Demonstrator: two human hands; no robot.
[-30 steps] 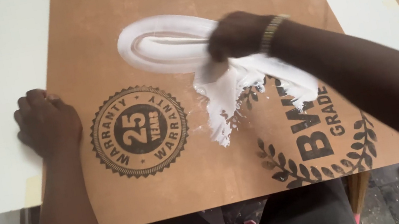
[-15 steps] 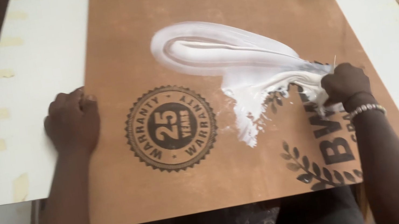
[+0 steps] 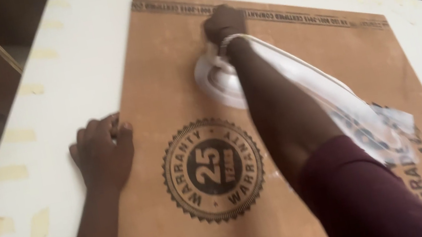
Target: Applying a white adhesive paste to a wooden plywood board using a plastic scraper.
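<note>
White paste (image 3: 295,72) lay smeared across a brown board (image 3: 170,85) on a white table (image 3: 70,74). Right hand (image 3: 223,24), fingers closed, perhaps around a hidden spreader, reached far. Left hand (image 3: 104,152) pressed flat, fingers open. Even pressure would spread it thin.

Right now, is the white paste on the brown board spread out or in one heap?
Spread out. The white paste runs as a long smear across the brown board, from under the right hand toward the near right.
</note>
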